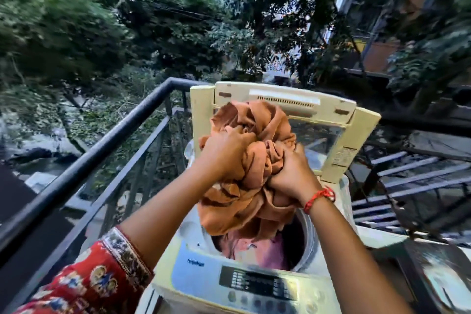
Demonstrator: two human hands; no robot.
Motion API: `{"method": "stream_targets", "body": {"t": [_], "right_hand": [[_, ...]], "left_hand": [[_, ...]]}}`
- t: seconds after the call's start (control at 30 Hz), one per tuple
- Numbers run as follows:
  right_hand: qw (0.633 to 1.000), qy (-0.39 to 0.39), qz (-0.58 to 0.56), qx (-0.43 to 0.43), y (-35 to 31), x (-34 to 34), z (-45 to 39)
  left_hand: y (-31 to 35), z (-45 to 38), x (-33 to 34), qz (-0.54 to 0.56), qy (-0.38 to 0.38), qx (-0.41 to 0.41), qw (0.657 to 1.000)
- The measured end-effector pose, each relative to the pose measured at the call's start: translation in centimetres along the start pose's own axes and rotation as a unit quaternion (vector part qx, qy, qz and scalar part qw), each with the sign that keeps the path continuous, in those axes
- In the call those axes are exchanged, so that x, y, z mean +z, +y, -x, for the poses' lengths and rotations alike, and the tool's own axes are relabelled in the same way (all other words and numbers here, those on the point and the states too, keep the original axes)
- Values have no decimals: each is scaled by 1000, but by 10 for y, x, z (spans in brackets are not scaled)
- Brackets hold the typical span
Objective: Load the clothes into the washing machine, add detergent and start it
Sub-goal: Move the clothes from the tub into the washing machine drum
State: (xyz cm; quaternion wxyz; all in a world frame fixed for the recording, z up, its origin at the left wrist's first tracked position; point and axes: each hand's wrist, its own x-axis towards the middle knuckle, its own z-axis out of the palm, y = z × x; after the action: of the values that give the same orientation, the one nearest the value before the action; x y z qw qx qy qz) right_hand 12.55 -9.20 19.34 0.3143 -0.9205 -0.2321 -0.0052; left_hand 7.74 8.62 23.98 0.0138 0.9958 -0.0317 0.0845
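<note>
A bunched orange cloth [251,196] hangs above the open drum of a cream top-loading washing machine [193,283]. My left hand [224,153] grips the bundle from the left and my right hand [288,173] grips it from the right, both shut on the fabric. Pink and orange clothes [257,250] lie inside the drum below. The machine's lid [288,104] stands raised behind the cloth. Its control panel [257,285] with several buttons faces me at the front.
A dark metal balcony railing [102,145] runs along the left of the machine. Trees and buildings lie beyond. Metal bars [397,186] slant at the right, and a dark blurred object [443,283] sits at the lower right.
</note>
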Motion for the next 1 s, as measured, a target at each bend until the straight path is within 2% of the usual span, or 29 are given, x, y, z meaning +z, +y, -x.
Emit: {"method": "stream_targets", "body": {"t": [0.1, 0.37, 0.77, 1.0], "right_hand": [[998, -50, 9, 40, 30, 29, -2], [988, -132, 45, 73, 100, 70, 5], [982, -155, 17, 106, 153, 102, 7], [966, -228, 32, 114, 159, 105, 5]], "left_hand": [[2, -2, 43, 20, -43, -4, 999], [30, -9, 128, 56, -156, -31, 986], [50, -20, 173, 39, -201, -36, 978], [48, -17, 199, 67, -235, -61, 968]]}}
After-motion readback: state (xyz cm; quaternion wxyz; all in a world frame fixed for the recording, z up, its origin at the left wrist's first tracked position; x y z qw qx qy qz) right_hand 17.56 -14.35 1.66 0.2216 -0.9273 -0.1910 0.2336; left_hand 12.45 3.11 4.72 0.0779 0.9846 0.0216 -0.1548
